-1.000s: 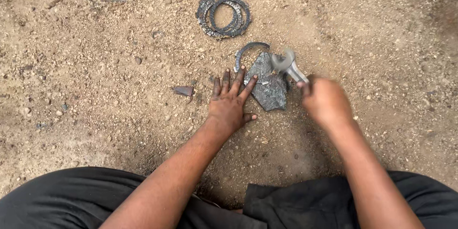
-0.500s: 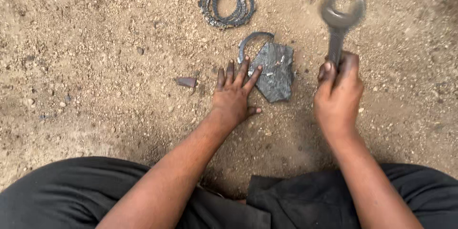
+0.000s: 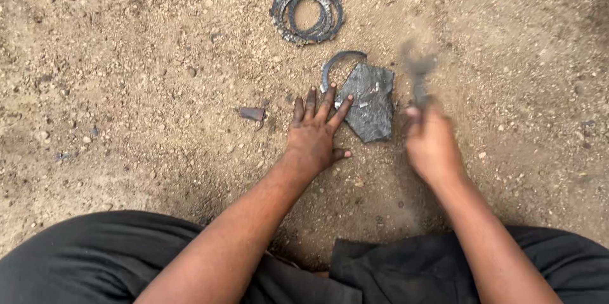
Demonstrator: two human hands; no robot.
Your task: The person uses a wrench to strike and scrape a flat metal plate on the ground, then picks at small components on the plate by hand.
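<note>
Two hands at work over one dark slab (image 3: 371, 102) on sandy ground. Left of slab: one small dark shard (image 3: 252, 113), apart. Left hand (image 3: 315, 136) flat, fingers spread, fingertips pressing the slab's left edge and one curved metal strip (image 3: 334, 65) at its upper left. Up-left of slab: stack of rings (image 3: 308, 14), count unclear. Right of slab: right hand (image 3: 431, 144) closed round one blurred spanner (image 3: 420, 79), mid-swing. Judgement: strike well clear of the pinning fingertips, short controlled blows, slab kept flat.
</note>
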